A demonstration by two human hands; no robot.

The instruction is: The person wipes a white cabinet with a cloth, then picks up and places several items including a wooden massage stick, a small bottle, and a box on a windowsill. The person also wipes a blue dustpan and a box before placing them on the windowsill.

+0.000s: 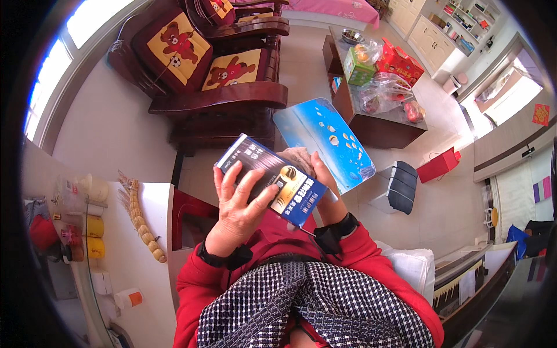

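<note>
A blue, brown and gold carton [272, 182] bearing writing is held tilted in front of my body. My left hand [241, 204] grips it, its fingers spread across the printed front face. My right hand [324, 180] is at the carton's other side, partly hidden behind it. A pinkish-beige cloth [298, 155] is bunched in the right hand near the thumb, against the carton's far edge. Just beyond my hands is a blue board with rounded corners and a fish picture [328, 139].
A dark wooden armchair [217, 98] with bear cushions stands ahead. A low table [383, 126] at right bears bags and boxes. Red paper bag [437, 165] and dark padded stool [401, 187] are on the floor. At left, a white cabinet top [148, 287] holds a straw braid [141, 222] and bottle [128, 298].
</note>
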